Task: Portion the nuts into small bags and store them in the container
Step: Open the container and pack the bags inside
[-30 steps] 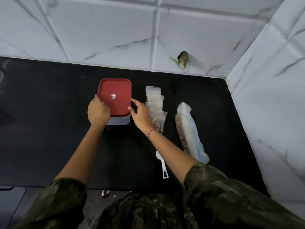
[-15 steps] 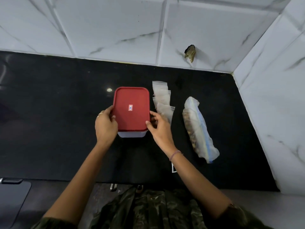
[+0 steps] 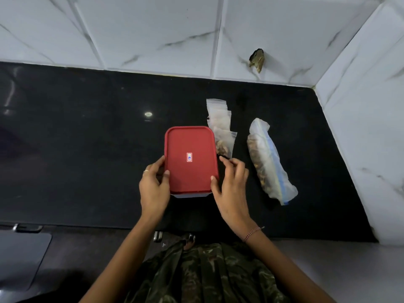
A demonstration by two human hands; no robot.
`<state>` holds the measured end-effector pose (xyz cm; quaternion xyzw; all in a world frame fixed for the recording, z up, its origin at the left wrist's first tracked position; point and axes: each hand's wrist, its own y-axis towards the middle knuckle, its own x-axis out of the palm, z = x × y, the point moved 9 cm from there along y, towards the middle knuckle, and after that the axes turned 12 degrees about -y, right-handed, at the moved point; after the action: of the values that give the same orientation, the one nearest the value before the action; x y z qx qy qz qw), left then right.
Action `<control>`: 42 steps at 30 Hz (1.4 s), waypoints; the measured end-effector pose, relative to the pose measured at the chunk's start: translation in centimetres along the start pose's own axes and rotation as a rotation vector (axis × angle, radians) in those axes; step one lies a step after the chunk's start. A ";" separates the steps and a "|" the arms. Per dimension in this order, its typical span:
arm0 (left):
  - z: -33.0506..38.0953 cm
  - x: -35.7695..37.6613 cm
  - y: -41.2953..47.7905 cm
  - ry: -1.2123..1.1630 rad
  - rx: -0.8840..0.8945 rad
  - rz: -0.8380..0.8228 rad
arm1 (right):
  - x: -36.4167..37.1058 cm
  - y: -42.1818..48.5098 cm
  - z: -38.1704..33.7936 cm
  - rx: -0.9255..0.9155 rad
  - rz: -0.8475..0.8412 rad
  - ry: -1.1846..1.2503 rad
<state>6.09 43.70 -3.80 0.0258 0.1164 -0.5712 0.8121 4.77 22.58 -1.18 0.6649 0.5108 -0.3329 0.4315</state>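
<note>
A clear plastic container with a red lid sits on the black counter, its lid on. My left hand grips the container's near left edge. My right hand grips the near right edge, thumb on the lid's rim. Right behind the container lie several small clear bags in an overlapping row, the nearest one holding nuts. Further right lies a large zip bag of nuts, on its side.
White marble tiled walls close off the back and the right side of the counter. A broken hole marks the back wall. The counter's front edge runs just below my wrists, with drawer handles under it.
Both hands have pulled the container toward the counter's front edge. My right hand has closed from hovering beside the lid to gripping its edge. The white scoop seen earlier is out of sight.
</note>
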 end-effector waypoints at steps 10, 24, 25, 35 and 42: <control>-2.9 0.6 -2.4 -0.473 -0.225 0.034 | 5.5 -2.4 -7.7 -0.596 -0.257 -0.412; -4.5 1.2 -2.9 -0.624 -0.264 -0.050 | 6.4 -2.2 -8.8 -0.632 -0.075 -0.564; -4.6 1.4 -2.9 -0.644 -0.267 -0.066 | 6.2 -2.1 -8.9 -0.623 -0.075 -0.537; -4.9 2.1 -2.9 -0.772 -0.283 -0.167 | 5.6 -1.9 -9.4 -0.619 -0.015 -0.552; -4.9 2.6 -2.9 -0.804 -0.278 -0.216 | 5.7 -2.1 -9.6 -0.672 0.087 -0.586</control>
<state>3.38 41.19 -8.85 -0.3205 -0.1311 -0.5962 0.7243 4.23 33.84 -2.76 0.3864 0.4183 -0.3044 0.7636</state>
